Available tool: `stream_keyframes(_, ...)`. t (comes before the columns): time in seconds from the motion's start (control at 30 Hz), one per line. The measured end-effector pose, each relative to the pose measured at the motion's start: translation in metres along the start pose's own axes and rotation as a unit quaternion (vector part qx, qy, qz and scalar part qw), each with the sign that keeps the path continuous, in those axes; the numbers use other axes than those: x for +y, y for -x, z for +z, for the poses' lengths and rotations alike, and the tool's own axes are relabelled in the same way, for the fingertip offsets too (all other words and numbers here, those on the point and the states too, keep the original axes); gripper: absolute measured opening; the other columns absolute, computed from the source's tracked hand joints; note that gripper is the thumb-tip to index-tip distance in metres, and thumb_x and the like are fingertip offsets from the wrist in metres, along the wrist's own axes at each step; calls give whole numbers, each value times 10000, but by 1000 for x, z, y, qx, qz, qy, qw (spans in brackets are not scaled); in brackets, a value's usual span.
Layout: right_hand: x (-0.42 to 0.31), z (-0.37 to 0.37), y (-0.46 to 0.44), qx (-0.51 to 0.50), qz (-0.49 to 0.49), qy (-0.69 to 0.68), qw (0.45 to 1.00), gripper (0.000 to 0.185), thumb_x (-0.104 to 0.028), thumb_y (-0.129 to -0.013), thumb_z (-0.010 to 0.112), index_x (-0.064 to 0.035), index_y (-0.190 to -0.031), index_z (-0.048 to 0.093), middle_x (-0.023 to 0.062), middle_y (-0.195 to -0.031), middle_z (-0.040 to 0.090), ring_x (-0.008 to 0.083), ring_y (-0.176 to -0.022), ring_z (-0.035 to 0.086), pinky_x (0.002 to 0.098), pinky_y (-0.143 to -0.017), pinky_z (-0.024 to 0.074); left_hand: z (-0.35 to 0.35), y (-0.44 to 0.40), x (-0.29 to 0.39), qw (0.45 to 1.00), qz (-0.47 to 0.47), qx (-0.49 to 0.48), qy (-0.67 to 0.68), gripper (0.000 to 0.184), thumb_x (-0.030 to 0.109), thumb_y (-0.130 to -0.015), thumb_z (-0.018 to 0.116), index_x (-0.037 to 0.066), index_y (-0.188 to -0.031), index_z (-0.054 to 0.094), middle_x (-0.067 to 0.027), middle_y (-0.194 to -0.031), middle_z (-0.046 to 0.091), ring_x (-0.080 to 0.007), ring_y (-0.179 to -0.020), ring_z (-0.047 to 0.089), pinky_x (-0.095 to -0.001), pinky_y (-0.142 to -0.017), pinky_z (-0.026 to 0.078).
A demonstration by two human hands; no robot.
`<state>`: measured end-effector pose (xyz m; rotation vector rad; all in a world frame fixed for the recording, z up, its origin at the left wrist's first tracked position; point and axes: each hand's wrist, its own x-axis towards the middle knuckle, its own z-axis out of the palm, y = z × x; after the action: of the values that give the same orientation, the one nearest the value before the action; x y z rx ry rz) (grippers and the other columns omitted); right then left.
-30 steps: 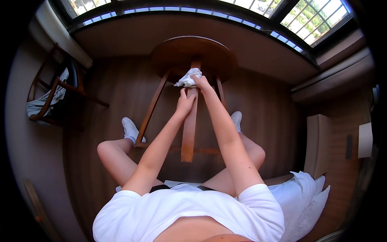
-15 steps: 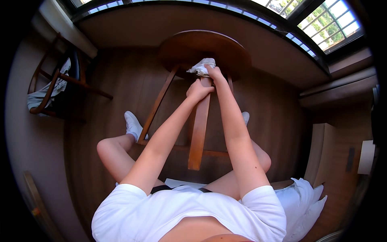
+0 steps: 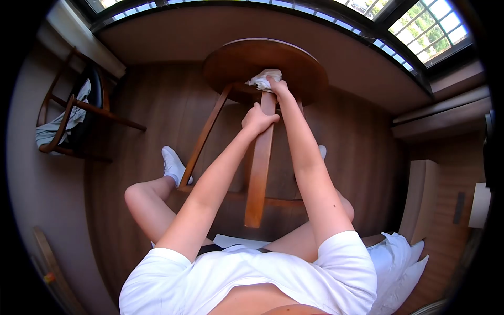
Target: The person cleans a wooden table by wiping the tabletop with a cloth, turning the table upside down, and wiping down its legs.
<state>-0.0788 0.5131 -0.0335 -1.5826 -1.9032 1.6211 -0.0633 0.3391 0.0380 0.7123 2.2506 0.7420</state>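
A round brown wooden table (image 3: 226, 63) lies tipped over, its underside toward me and one leg (image 3: 258, 184) pointing at my body. My left hand (image 3: 258, 119) is wrapped round this leg, a little below its upper end. Farther up, my right hand (image 3: 278, 86) holds a crumpled white cloth (image 3: 262, 79) against the top of the leg, close to the tabletop's underside. Part of the cloth is hidden behind my right fingers.
At the left stands a wooden chair (image 3: 94, 107) with a black seat and a grey-green cloth (image 3: 55, 131). White bedding (image 3: 391, 262) is at the lower right, near a beige padded block (image 3: 417, 194). A barred window (image 3: 428, 34) is beyond the table.
My left hand has moved up and closed round the leg. My right hand with the cloth has slid farther up the leg toward the tabletop. The view has shifted a little.
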Motion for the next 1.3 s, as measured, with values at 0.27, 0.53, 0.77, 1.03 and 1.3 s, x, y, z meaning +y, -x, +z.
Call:
stream_keyframes(0.27,26,-14,65,-161,-9,-124,979,491,-337,-829,598,77,-1084,529,135,-980,614,197,-857,596,320,-719,477,-3,1,-1,1000,-16,-18,18,678,459,-508,678,14,-1009,578,-166,-993,626,-273,-924,610,-347,-789,478)
stream_keyframes(0.53,21,-15,87,-154,4,-107,982,438,-294,-865,555,82,-1087,525,142,-1003,615,197,-869,604,319,-732,481,4,-2,-15,992,-5,-27,120,572,444,-524,677,51,-939,648,-130,-949,650,-268,-900,618,-341,-780,474)
stream_keyframes(0.77,8,8,70,-99,-19,-109,989,476,-325,-828,580,58,-1105,531,155,-1020,608,226,-915,591,353,-744,468,9,-5,-40,994,4,4,106,623,418,-553,711,-53,-939,578,-209,-926,628,-286,-876,623,-354,-752,483)
stream_keyframes(1.03,8,24,4,14,-13,-31,999,616,-408,-752,626,99,-1089,535,240,-1086,572,320,-982,581,374,-826,453,7,-3,-34,985,24,13,170,559,335,-583,713,-69,-929,543,-203,-880,620,-279,-806,623,-350,-712,489)
stream_keyframes(1.3,-1,20,-35,51,22,-29,998,623,-446,-719,630,67,-1068,571,232,-1110,569,322,-1032,562,368,-866,436,14,-3,-31,989,33,17,146,582,339,-600,714,-81,-952,519,-233,-927,604,-307,-864,609,-354,-749,482)
